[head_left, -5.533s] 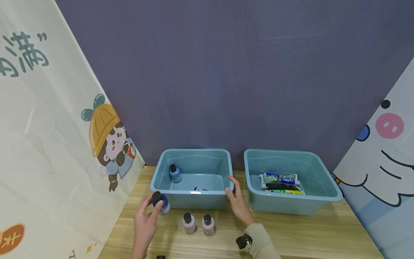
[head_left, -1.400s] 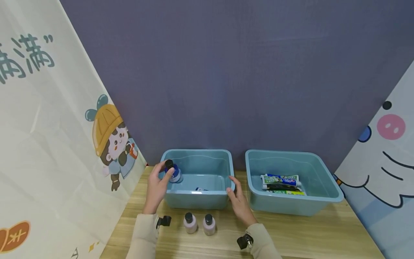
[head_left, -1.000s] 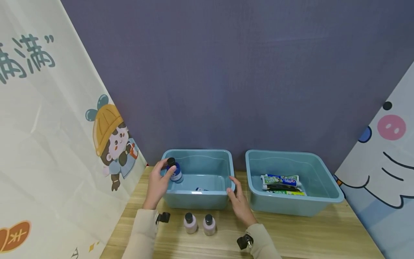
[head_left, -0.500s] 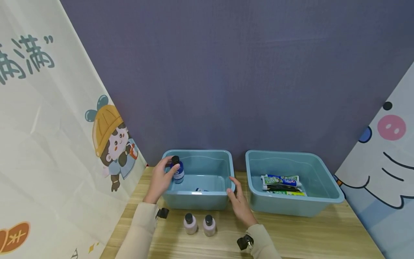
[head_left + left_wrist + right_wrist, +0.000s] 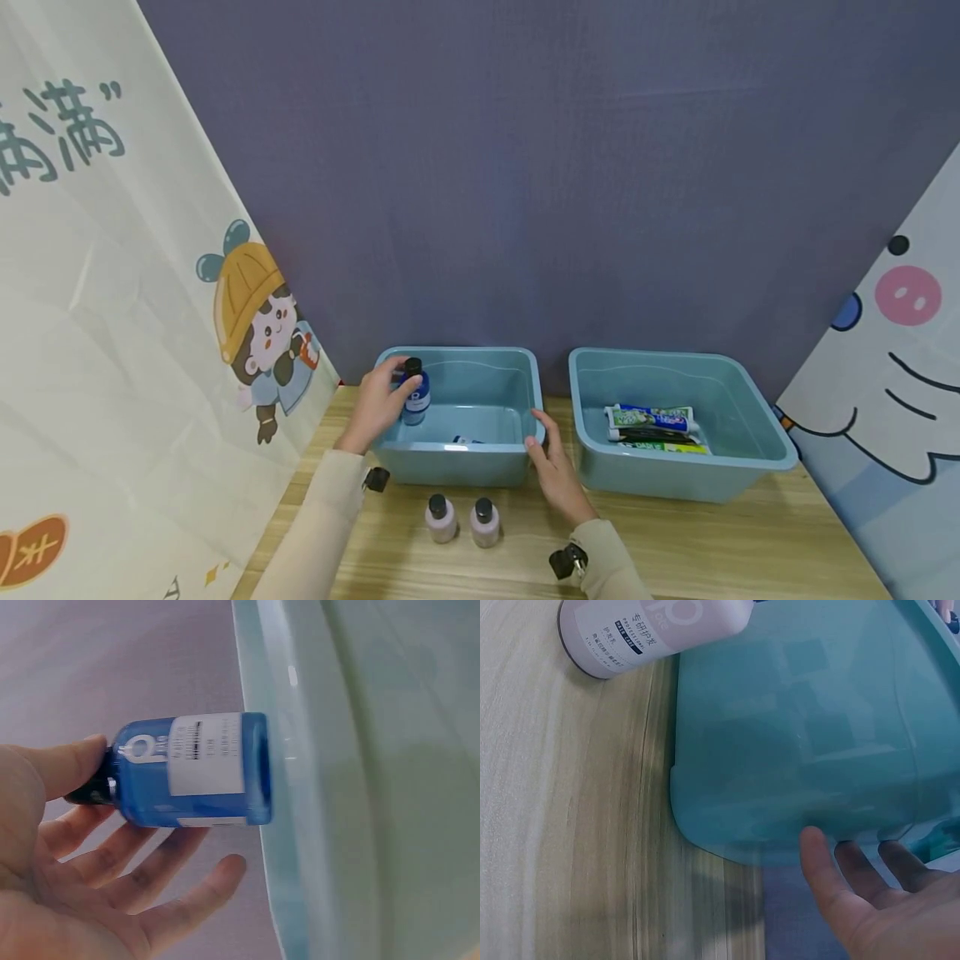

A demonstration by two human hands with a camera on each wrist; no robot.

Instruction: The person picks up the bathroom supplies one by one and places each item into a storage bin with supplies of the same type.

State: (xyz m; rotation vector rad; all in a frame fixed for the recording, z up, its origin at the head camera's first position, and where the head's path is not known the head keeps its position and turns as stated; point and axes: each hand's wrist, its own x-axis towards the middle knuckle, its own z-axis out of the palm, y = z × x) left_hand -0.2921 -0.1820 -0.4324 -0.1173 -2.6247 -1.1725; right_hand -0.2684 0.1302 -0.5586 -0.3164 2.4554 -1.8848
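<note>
My left hand point(image 5: 378, 404) pinches the black cap of a blue bottle point(image 5: 417, 395) with thumb and fingers. In the head view the bottle is upright over the left part of a blue-grey plastic bin point(image 5: 456, 462). The left wrist view shows the bottle point(image 5: 193, 769) with a white barcode label, its base close to the bin rim point(image 5: 289, 761), and the other fingers spread below. My right hand point(image 5: 557, 477) touches the bin's front right corner. In the right wrist view its fingertips lie against the bin wall point(image 5: 802, 735).
Two pale pink bottles point(image 5: 441, 521) with black caps stand on the wooden table point(image 5: 720, 550) before the bin. A second bin point(image 5: 682, 479) to the right holds toothpaste tubes point(image 5: 651, 417). A small blue-and-white item point(image 5: 467, 439) shows inside the left bin, partly hidden by its front wall.
My left hand has carried the blue bottle from before the bin up over it, then slightly right. The lighter blue bottle seen earlier inside is now hidden behind it. The right hand stays put.
</note>
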